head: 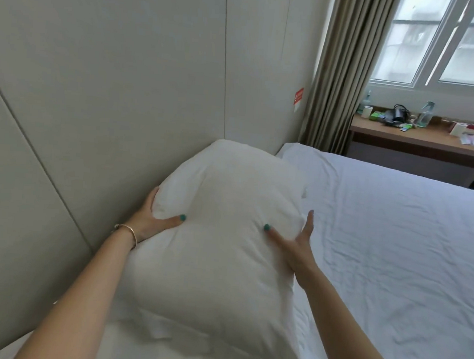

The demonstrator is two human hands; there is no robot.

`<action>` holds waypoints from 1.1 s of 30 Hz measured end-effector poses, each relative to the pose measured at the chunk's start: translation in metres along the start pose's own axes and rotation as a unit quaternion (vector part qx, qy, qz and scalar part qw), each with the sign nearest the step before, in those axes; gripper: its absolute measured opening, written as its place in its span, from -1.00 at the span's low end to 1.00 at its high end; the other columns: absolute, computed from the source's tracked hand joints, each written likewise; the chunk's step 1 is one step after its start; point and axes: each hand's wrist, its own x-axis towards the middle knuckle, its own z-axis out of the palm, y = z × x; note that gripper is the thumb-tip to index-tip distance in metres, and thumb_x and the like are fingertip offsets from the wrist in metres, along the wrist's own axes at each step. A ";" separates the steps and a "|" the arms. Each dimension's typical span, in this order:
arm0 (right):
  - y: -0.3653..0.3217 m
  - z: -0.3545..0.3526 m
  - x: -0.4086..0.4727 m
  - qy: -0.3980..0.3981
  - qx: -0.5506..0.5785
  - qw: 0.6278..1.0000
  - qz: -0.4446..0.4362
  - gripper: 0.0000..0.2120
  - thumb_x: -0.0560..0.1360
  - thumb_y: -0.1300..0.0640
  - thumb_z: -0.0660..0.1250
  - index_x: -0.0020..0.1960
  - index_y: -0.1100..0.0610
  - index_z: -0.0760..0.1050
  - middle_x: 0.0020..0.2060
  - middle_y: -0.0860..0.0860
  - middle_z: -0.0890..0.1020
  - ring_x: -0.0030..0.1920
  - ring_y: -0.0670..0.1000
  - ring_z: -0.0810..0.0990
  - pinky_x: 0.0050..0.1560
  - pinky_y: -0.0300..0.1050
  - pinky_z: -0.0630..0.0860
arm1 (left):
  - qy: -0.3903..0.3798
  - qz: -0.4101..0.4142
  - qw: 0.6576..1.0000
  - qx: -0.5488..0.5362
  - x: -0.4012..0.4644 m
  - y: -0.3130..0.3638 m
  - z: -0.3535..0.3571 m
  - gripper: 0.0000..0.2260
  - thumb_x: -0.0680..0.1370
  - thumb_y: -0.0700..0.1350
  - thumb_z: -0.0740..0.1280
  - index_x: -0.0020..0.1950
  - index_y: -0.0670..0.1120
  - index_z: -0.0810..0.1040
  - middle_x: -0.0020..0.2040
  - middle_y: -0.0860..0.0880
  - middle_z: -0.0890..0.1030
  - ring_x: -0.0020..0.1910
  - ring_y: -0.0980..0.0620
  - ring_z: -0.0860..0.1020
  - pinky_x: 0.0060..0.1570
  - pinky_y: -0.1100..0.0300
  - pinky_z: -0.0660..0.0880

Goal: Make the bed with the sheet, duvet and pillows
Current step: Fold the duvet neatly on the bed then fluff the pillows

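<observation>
The padded wall ran along the left, and the pillow stood against it at the head of the bed, tilted up on its long edge. The left hand gripped the pillow's left side, thumb pressed into the front and fingers tucked out of sight behind; a thin bangle sat on that wrist. The right hand lay with straight, spread fingers pushing against the pillow's right side, grasping nothing. Further right, the sheet covered the mattress, lightly creased but spread to the far edge. By this, the sheet looked done and the pillow was being plumped or set in place; no duvet showed anywhere, so that step, along with any further pillows, seemed to be left. At the far right a tabletop under the window carried bottles, a roll of paper and small clutter too blurred to name, beside a curtain. The foot of the bed and its near corner were cut off, white folds under the pillow could not be told apart as sheet or second pillow, and the red sticker on the wall was unreadable.
</observation>
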 end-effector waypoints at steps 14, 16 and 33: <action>-0.024 -0.001 0.062 0.035 -0.146 0.974 0.171 0.37 0.04 -0.54 0.43 0.38 -0.32 -0.57 0.49 0.25 0.08 0.46 0.28 0.15 0.43 0.29 0.19 | -0.153 -0.071 0.964 0.203 0.050 0.039 -0.022 0.43 -0.08 0.33 0.59 0.56 0.14 -0.25 0.47 0.11 0.24 0.43 0.03 0.28 0.41 0.11 0.24; -0.026 -0.006 0.072 0.016 -0.165 0.977 0.137 0.29 0.17 -0.49 0.40 0.44 -0.24 -0.52 0.51 0.22 0.08 0.48 0.26 0.15 0.45 0.25 0.16 | -0.154 -0.060 0.974 0.155 0.061 0.063 -0.014 0.37 -0.05 0.38 0.54 0.58 0.09 -0.14 0.49 0.10 0.22 0.43 0.04 0.27 0.32 0.17 0.25; -0.040 0.000 0.038 0.036 -0.061 0.990 -0.119 0.15 0.29 -0.12 0.57 0.47 -0.42 -0.28 0.48 -0.03 0.18 0.31 -0.12 0.26 0.32 -0.10 0.21 | 0.065 0.119 0.981 0.139 0.047 0.099 0.015 0.01 0.01 0.31 0.59 0.39 0.17 0.27 0.18 0.14 0.46 0.16 0.02 0.47 0.17 0.08 0.44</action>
